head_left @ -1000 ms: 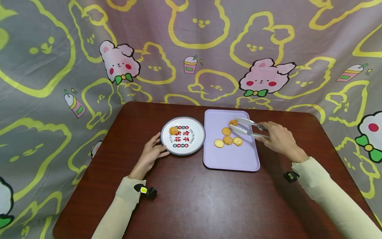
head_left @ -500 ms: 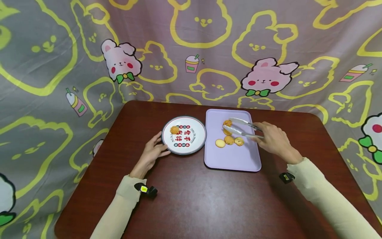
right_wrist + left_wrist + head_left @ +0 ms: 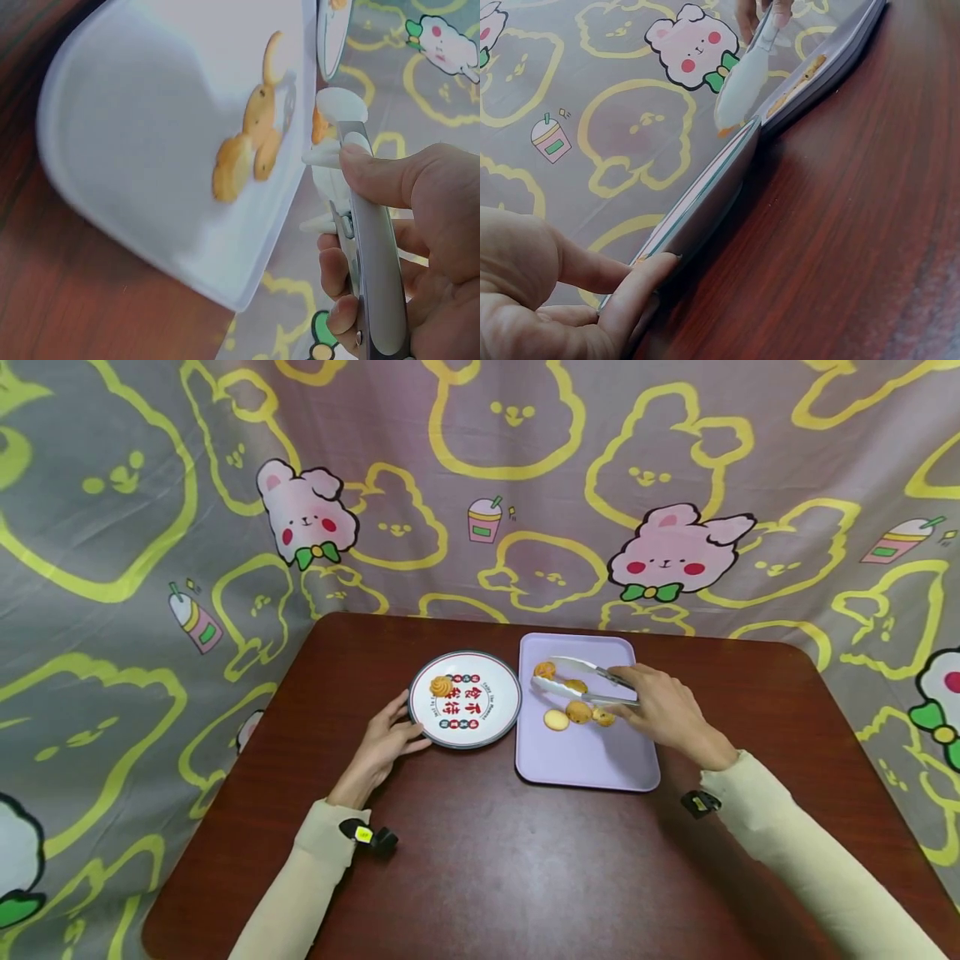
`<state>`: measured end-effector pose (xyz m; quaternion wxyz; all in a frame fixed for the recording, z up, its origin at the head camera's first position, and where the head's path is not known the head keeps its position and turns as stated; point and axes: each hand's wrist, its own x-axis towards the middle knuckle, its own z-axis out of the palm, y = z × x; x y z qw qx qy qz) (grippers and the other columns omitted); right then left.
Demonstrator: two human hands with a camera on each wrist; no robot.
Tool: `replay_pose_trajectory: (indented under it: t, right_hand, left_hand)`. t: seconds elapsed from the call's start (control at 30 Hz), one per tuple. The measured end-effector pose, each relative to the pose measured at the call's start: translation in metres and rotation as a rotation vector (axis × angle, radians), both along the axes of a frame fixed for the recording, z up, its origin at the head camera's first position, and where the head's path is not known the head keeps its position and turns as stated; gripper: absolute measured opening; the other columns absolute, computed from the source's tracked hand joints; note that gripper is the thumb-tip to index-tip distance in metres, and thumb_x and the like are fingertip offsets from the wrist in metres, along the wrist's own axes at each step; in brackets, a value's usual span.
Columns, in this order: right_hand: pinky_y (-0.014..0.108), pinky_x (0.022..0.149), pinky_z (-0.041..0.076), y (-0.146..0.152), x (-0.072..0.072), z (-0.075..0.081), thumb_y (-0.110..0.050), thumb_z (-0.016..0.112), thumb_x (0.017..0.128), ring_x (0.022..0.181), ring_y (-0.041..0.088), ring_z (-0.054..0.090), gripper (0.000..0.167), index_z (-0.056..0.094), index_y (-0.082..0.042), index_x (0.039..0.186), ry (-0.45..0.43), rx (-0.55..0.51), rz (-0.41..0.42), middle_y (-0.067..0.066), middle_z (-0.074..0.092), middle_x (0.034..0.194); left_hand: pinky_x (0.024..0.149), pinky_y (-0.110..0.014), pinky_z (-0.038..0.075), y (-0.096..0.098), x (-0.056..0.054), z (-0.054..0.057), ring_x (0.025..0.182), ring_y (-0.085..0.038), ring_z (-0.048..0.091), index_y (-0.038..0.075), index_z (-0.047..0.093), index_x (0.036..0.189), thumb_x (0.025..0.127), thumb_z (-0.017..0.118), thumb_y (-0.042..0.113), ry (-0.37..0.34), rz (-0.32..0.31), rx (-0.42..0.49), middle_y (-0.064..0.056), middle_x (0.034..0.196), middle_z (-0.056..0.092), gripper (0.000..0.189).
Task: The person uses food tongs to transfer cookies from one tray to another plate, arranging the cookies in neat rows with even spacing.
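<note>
- Left hand [image 3: 381,745] pinches the plate [image 3: 501,710] at eight o'clock.
- Red characters [image 3: 452,708] there include 不 and 待.
- Right hand [image 3: 670,710] grips tongs [image 3: 587,697], their tips around a cookie [image 3: 544,670] toward eleven o'clock over the tray [image 3: 585,762].

Head cam's up top, looking forward and down across the table [image 3: 480,860]. Left-wrist cam's low and close, sighting along the plate [image 3: 504,710] toward 1 o'clock. Right-wrist cam's tight on the tongs [image 3: 379,270], tray [image 3: 150,112] around 10. Both wrist views share plate and tray.
</note>
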<state>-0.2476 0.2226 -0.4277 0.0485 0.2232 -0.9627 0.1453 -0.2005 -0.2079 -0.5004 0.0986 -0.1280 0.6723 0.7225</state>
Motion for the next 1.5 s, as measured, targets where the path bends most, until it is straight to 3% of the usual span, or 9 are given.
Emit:
replay_pose_trajectory:
  t: [0.3, 0.6, 0.9, 1.2, 1.5]
  right_hand:
    - [0.054, 0.068, 0.062, -0.031, -0.003, -0.003, -0.037, 0.083, 0.089, 0.095, 0.032, 0.069, 0.060, 0.065, -0.010, 0.139, 0.011, -0.034, 0.066, 0.013, 0.072, 0.125]
    - [0.047, 0.069, 0.057, -0.059, -0.010, -0.006, -0.033, 0.085, 0.087, 0.086, 0.026, 0.062, 0.057, 0.067, -0.010, 0.136, 0.035, -0.049, 0.127, 0.009, 0.073, 0.109]
    - [0.048, 0.064, 0.056, -0.077, -0.015, -0.015, -0.029, 0.086, 0.086, 0.081, 0.025, 0.061, 0.056, 0.067, -0.010, 0.135, 0.010, -0.068, 0.163, 0.011, 0.072, 0.103]
    - [0.054, 0.069, 0.061, -0.092, -0.019, -0.016, -0.028, 0.084, 0.087, 0.087, 0.028, 0.066, 0.056, 0.066, -0.010, 0.137, 0.011, -0.049, 0.185, 0.012, 0.073, 0.110]
    - [0.053, 0.063, 0.060, -0.105, -0.024, -0.017, -0.025, 0.082, 0.086, 0.086, 0.029, 0.065, 0.054, 0.066, -0.012, 0.136, -0.013, -0.031, 0.178, 0.010, 0.074, 0.115]
  left_hand:
    - [0.089, -0.025, 0.067, -0.002, 0.000, 0.000, 0.130, -0.033, 0.057, 0.021, 0.019, 0.169, 0.102, 0.052, -0.010, -0.001, -0.001, 0.011, -0.022, 0.165, 0.028, 0.081]
    - [0.088, -0.025, 0.067, -0.002, -0.001, -0.001, 0.138, -0.037, 0.050, 0.021, 0.019, 0.169, 0.102, 0.052, -0.011, 0.003, -0.009, 0.036, -0.023, 0.167, 0.025, 0.082]
    - [0.087, -0.026, 0.067, -0.002, 0.000, 0.000, 0.137, -0.036, 0.050, 0.020, 0.019, 0.169, 0.101, 0.052, -0.012, 0.003, -0.012, 0.042, -0.023, 0.164, 0.028, 0.082]
    - [0.087, -0.025, 0.067, -0.001, 0.002, 0.002, 0.139, -0.037, 0.049, 0.020, 0.019, 0.169, 0.101, 0.051, -0.013, 0.006, -0.005, 0.052, -0.023, 0.164, 0.028, 0.082]
    - [0.088, -0.026, 0.067, -0.001, 0.001, 0.001, 0.138, -0.036, 0.050, 0.020, 0.019, 0.169, 0.101, 0.052, -0.012, 0.004, -0.005, 0.031, -0.023, 0.164, 0.029, 0.082]
